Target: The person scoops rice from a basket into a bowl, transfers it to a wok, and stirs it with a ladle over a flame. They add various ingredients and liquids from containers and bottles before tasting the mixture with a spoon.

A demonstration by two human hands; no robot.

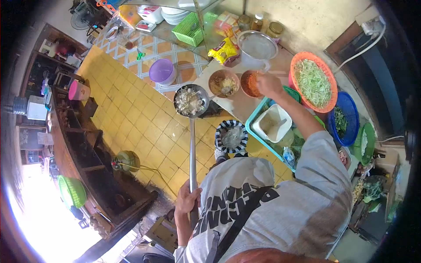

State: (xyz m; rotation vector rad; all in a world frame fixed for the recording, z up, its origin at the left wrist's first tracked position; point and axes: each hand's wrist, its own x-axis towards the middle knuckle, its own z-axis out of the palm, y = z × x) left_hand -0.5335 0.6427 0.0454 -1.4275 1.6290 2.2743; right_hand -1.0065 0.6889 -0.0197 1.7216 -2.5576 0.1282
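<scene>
My left hand [188, 198] is wrapped round the long metal handle of a ladle [191, 101], whose bowl holds pale shredded food above the floor's edge by the counter. My right hand [268, 84] reaches to a bowl of orange shreds [251, 84]; its fingertips are at the shreds and too small to make out. Just left of it stands a brown bowl [223, 82] with pale chopped food and a spoon. An orange basket of shredded green vegetable [313, 83] is to the right of my right hand.
A teal tray [252, 128] with a white container [272, 123] lies below my right forearm. Beyond are a strainer [258, 45], a yellow packet [224, 51] and a purple-lidded tub [162, 71]. A blue basket [345, 118] stands right; a striped bin [231, 136] is on the floor.
</scene>
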